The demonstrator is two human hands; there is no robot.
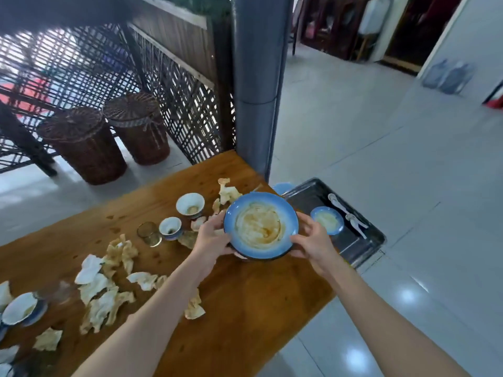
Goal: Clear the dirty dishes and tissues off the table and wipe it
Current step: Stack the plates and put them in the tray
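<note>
A dirty blue plate point(260, 225) smeared with brown sauce is held above the right end of the wooden table point(245, 300). My left hand point(213, 239) grips its left rim and my right hand point(310, 240) grips its right rim. Beside the table's right end is a metal tray point(362, 246) holding a small blue dish point(326, 220) and two white spoons point(348, 214). Two small white cups point(190, 204) point(170, 226), a glass point(148, 233) and several crumpled stained tissues point(103, 292) lie on the table. More stacked dishes point(20, 308) sit at the left edge.
Two lidded wicker baskets point(84, 144) stand on the floor behind the table by a lattice screen. A grey pillar point(258, 77) rises at the table's far right corner. Another blue dish point(281, 187) peeks out behind the tray. Pale tiled floor point(408, 159) stretches to the right.
</note>
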